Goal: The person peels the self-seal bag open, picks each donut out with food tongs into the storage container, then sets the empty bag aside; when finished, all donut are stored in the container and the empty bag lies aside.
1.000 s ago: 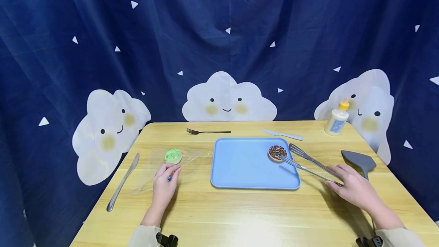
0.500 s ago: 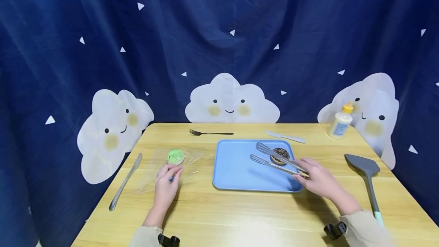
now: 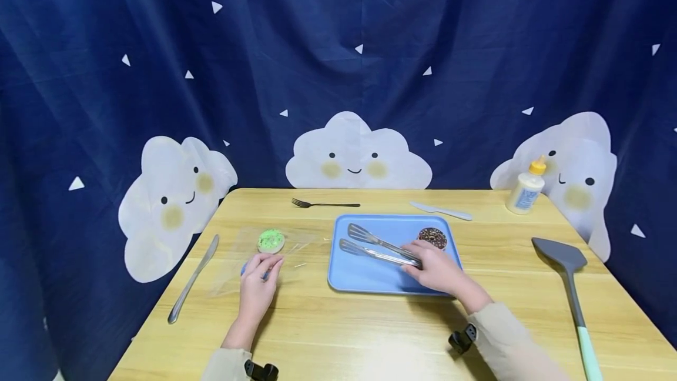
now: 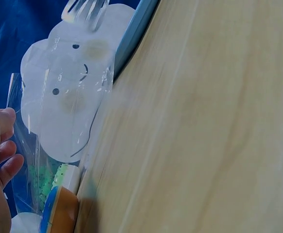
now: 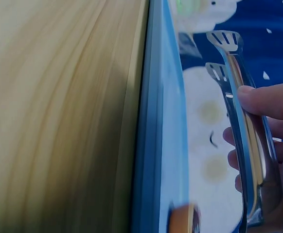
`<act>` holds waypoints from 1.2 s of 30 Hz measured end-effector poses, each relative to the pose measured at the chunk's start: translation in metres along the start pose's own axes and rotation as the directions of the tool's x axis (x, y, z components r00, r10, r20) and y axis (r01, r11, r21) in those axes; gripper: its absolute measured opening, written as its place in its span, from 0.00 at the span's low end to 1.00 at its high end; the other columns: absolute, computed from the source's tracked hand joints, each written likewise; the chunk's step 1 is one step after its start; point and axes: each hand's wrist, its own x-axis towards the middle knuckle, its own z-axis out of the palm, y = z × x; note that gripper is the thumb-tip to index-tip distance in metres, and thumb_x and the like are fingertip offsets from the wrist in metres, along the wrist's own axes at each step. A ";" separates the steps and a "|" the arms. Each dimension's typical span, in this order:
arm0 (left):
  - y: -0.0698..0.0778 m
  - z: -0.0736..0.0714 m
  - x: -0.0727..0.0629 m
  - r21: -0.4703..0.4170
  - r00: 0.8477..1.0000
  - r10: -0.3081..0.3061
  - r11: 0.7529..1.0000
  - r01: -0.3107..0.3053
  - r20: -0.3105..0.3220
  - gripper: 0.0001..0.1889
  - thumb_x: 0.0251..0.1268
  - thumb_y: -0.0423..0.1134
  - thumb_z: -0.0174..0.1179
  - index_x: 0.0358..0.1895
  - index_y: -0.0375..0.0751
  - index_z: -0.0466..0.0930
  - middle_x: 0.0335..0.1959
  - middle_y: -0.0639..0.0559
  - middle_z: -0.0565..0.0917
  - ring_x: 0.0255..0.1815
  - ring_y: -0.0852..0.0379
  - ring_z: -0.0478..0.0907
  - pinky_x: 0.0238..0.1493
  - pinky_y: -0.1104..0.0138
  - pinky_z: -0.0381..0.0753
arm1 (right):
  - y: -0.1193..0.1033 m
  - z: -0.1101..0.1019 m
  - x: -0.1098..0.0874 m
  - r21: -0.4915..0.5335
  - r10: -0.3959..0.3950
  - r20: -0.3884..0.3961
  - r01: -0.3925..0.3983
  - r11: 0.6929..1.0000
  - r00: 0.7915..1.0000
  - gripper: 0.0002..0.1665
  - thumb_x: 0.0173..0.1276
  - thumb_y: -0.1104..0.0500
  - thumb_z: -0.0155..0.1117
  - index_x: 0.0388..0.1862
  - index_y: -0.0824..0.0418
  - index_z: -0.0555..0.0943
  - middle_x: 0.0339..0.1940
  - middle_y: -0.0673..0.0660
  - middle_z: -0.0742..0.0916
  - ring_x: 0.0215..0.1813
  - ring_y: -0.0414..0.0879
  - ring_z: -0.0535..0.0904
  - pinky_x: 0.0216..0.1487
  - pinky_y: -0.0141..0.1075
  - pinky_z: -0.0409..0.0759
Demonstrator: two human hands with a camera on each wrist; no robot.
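Observation:
My right hand (image 3: 436,266) grips metal tongs (image 3: 383,246) over the blue tray (image 3: 344,281); their slotted ends stand apart with nothing between them. A chocolate donut with sprinkles (image 3: 432,237) lies on the tray's right side, just behind that hand. On the left, my left hand (image 3: 257,287) pinches the edge of a clear plastic bag (image 4: 27,141), lifting it. A green-sprinkled donut (image 3: 271,240) lies in the bag beyond my fingers. A blue-iced donut (image 4: 61,208) is close to the left hand, mostly hidden by it in the head view.
A table knife (image 3: 193,280) lies at the left, a fork (image 3: 325,204) and a white knife (image 3: 441,211) along the back. A white bottle with a yellow cap (image 3: 526,187) stands at the back right. A grey spatula (image 3: 566,263) lies at the right edge.
My right hand has carried the tongs leftward, from the tray's right edge to over its middle, past the chocolate donut. The left hand has stayed at the bag.

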 end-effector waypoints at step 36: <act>0.002 0.007 0.000 0.039 0.999 0.031 0.999 -0.030 -0.038 0.07 0.46 0.22 0.67 0.30 0.32 0.84 0.31 0.47 0.80 0.34 0.50 0.75 0.39 0.79 0.71 | -0.091 0.075 0.105 -0.056 0.001 0.262 0.014 0.998 0.965 0.30 0.62 0.49 0.65 0.60 0.62 0.74 0.58 0.60 0.77 0.61 0.53 0.71 0.57 0.46 0.73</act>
